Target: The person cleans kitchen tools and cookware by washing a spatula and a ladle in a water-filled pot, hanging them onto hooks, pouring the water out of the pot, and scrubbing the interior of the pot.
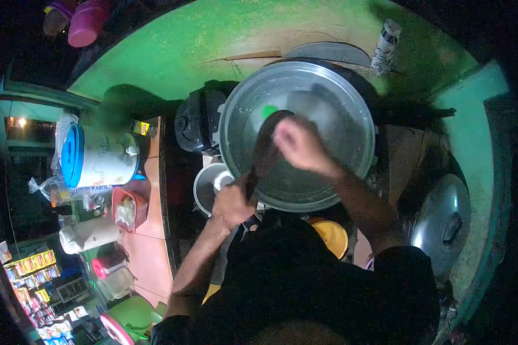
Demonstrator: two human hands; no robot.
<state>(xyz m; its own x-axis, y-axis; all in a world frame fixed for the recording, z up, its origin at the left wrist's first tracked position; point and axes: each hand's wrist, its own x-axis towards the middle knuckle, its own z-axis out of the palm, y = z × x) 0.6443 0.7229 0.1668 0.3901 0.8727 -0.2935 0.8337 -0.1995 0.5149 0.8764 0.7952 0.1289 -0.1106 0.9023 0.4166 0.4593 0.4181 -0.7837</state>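
Observation:
My left hand (234,206) is closed round the handle end of a dark long-handled pan (265,141), which is tilted on edge over a large metal basin (233,109). My right hand (299,144) is curled against the pan's upper part and smeared by motion. Whether something is in its fingers, I cannot make out. The basin appears to hold water, and a small bright green thing (269,110) shows in it just beyond the pan. Close to my left hand stands a small metal pot (200,190), left of the basin.
A black appliance (197,123) sits left of the basin. Below it is a yellow bowl (332,238); a large metal lid (443,218) leans at the right. The tiled counter (149,253) on the left carries a blue-lidded container (101,155) and a red bin (124,210).

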